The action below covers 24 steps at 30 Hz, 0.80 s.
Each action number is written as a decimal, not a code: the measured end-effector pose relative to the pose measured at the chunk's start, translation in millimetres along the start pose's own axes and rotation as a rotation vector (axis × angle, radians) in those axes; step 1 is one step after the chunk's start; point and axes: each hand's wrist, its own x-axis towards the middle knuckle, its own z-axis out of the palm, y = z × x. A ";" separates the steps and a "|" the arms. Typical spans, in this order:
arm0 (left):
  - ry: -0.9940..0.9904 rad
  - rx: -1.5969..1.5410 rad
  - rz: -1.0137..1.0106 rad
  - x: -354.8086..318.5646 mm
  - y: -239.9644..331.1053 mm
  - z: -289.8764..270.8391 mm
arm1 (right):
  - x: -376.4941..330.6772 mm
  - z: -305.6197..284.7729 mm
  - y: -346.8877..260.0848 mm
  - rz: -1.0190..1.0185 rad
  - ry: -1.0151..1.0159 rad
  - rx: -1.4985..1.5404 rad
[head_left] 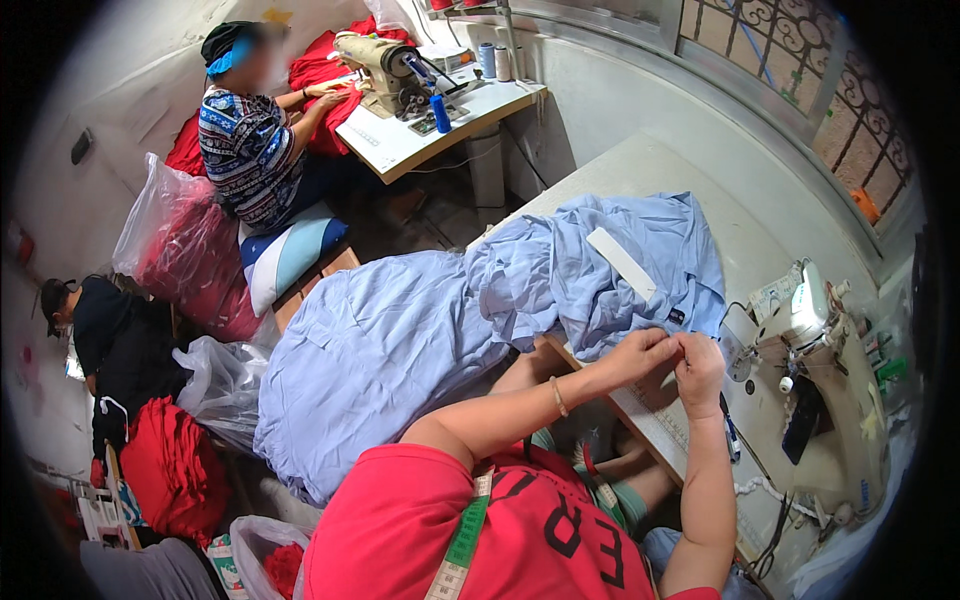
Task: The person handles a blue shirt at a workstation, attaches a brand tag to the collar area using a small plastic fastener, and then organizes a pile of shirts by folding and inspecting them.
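My left hand (640,355) and my right hand (702,372) meet at the near edge of the sewing table, fingertips pinched together. Whatever is between them is too small to make out. Just beyond them lies a light blue garment (400,330), heaped on the table and draped down to the left. A white flat strip (622,264) rests on it, and a small dark label (676,316) shows close to my fingers. Right of my hands stands a white sewing machine (805,310), its needle area beside the cloth.
A dark phone (803,420), a pen (732,440) and scissors (774,540) lie on the table at right. A tape measure (466,535) hangs over my red shirt. At far left, a person sews red cloth at another machine (380,65); another person bends near red fabric (170,470).
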 end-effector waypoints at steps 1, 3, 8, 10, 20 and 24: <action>-0.012 -0.029 -0.059 6.5 -0.3 -1.4 | -1.2 -1.0 1.2 -0.016 -0.005 -0.049; -0.032 -0.084 -0.175 17.2 -0.7 -2.4 | -2.9 -2.7 1.9 -0.053 -0.016 -0.144; -0.028 -0.378 -0.184 27.7 -7.5 -3.9 | 4.9 -3.7 -9.0 -0.108 0.047 -0.190; -0.007 -0.387 -0.179 26.1 -6.9 -7.2 | 5.3 -3.4 -10.2 -0.110 0.041 -0.200; 0.150 -0.136 -0.163 21.8 5.9 -14.3 | 3.6 -7.4 -8.8 -0.092 0.069 -0.205; 0.191 -0.182 -0.141 18.6 3.6 -17.3 | 3.5 -4.8 -9.9 -0.111 0.037 -0.193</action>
